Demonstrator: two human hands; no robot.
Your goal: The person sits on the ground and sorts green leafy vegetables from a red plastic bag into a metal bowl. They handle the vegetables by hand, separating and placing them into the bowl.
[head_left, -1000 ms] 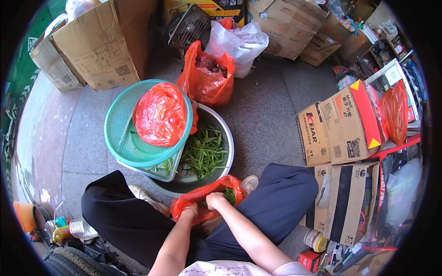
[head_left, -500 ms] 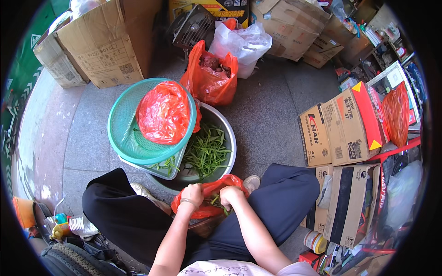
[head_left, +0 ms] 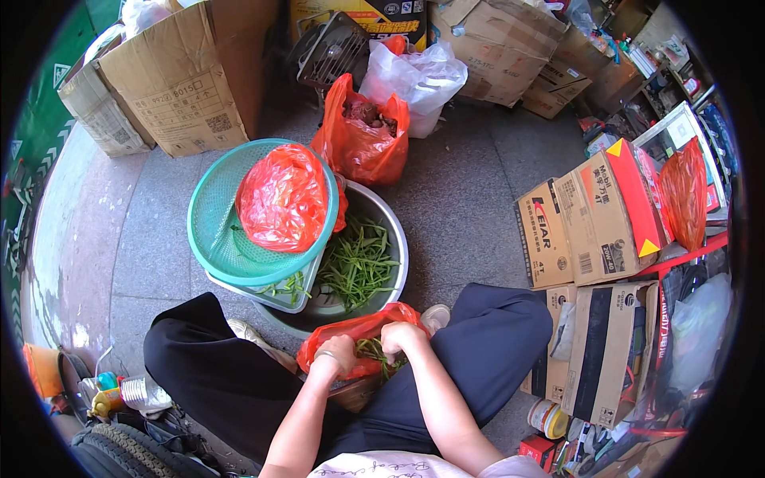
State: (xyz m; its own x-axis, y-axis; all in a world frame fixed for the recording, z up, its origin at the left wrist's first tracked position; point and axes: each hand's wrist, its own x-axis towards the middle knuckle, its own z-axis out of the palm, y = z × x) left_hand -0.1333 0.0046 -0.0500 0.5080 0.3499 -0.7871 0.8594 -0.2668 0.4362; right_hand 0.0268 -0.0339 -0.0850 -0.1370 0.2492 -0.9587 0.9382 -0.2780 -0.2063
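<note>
Both hands now grip the red bag [head_left: 358,331] at lower centre; left hand [head_left: 337,353] pinches its rim, right hand [head_left: 401,338] has closed in beside it on the green beans [head_left: 374,350]; sorting continues.

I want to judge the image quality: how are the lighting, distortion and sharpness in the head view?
Head view: even daylight with soft shadows; strong fisheye bending, so the cardboard boxes curve near the black round rim; glare on the white plastic bag; the hands and the red bag they hold look fairly sharp.
</note>
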